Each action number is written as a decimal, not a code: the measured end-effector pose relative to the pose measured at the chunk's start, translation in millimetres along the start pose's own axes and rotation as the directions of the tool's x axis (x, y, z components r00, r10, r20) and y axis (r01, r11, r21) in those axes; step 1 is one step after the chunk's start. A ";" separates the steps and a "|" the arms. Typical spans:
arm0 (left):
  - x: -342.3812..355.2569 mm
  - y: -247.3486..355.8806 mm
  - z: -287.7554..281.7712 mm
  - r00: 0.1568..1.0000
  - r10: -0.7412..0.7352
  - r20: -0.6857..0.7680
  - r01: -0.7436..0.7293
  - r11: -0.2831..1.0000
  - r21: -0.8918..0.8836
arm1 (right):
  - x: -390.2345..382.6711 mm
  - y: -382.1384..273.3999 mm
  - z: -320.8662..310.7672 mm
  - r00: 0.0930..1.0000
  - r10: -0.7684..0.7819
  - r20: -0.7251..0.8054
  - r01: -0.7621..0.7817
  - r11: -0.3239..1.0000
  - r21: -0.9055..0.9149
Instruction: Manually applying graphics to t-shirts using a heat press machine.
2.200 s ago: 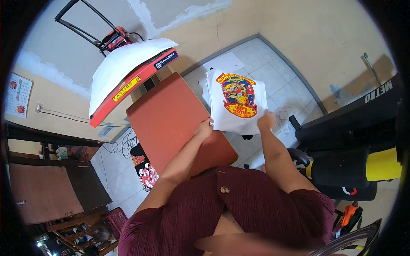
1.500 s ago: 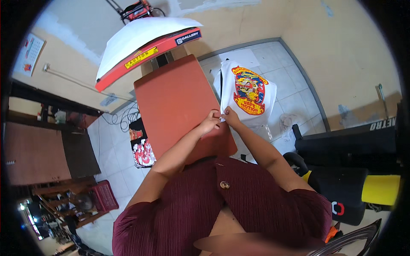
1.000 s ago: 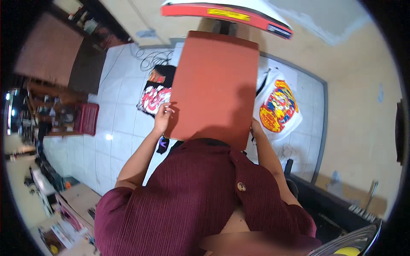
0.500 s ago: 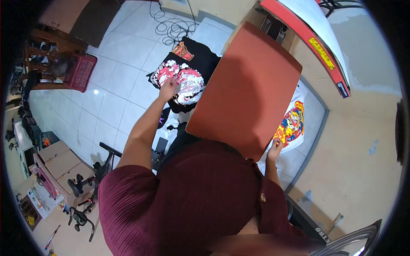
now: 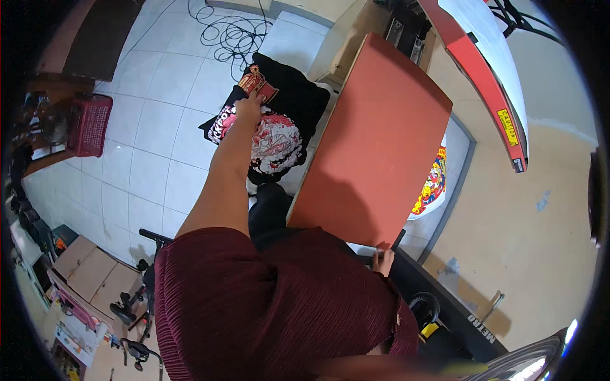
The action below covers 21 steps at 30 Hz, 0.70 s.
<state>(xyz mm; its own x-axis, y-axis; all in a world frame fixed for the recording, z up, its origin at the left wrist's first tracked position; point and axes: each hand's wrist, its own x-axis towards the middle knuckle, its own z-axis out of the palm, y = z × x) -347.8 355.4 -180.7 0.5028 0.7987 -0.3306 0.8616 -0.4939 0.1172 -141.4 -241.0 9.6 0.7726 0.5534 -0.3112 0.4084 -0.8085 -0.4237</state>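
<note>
My left hand [image 5: 249, 108] reaches to a pile of black shirts [image 5: 308, 101] on the left of an orange platen [image 5: 375, 140], its fingers curled at a red-and-gold print [image 5: 257, 82]; what they grip is unclear. A large white-and-pink print [image 5: 276, 143] lies just below that hand. My right hand [image 5: 383, 260] is closed at the platen's near right corner. A white shirt with a bright printed design [image 5: 431, 184] shows partly beyond the platen's right side.
The heat press's raised red top [image 5: 473, 76] stands at upper right. Coiled cables [image 5: 229, 35] lie on the tiled floor [image 5: 159, 133]. A red crate [image 5: 89, 127] is at left, and a desk with gear [image 5: 95, 273] at lower left. A black padded machine [image 5: 438, 317] is at lower right.
I have turned leftward from the white shirt toward the black pile. My left hand has moved forward to the red-and-gold print; my right hand has slid back to the platen's near corner.
</note>
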 end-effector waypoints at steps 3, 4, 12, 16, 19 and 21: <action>6.6 -15.5 0.7 0.997 0.072 0.042 -0.079 0.978 0.194 | -19.1 13.1 -2.5 1.000 -0.016 0.018 0.016 1.000 0.000; 3.5 -22.8 2.5 0.993 0.107 -0.044 -0.092 0.960 0.263 | -21.6 15.2 -2.7 1.000 -0.007 0.016 0.007 1.000 0.010; -67.2 -83.1 -39.0 0.996 -0.077 -0.035 0.082 0.983 0.163 | -14.9 3.1 1.0 0.984 0.025 -0.178 -0.020 0.999 0.030; -159.4 -71.6 -138.0 0.928 0.135 -0.346 -0.160 0.986 -0.044 | 20.4 -78.9 -25.1 0.960 -0.112 -0.256 0.160 0.971 0.175; -196.6 -42.5 -180.6 0.927 0.193 -0.321 -0.275 0.932 -0.235 | 62.5 -141.6 -41.5 0.936 -0.330 -0.121 0.351 0.872 0.340; -226.7 4.1 -235.2 0.970 0.191 -0.151 -0.243 0.738 -0.630 | 86.6 -204.3 -59.1 0.855 -0.515 0.059 0.452 0.797 0.400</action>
<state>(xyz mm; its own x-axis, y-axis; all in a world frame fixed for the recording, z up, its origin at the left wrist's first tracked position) -441.9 253.1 115.0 0.6624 0.7326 -0.1565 0.5573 -0.3423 0.7565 -129.1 -39.8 119.4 0.4219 0.9013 -0.0981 0.4802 -0.3139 -0.8191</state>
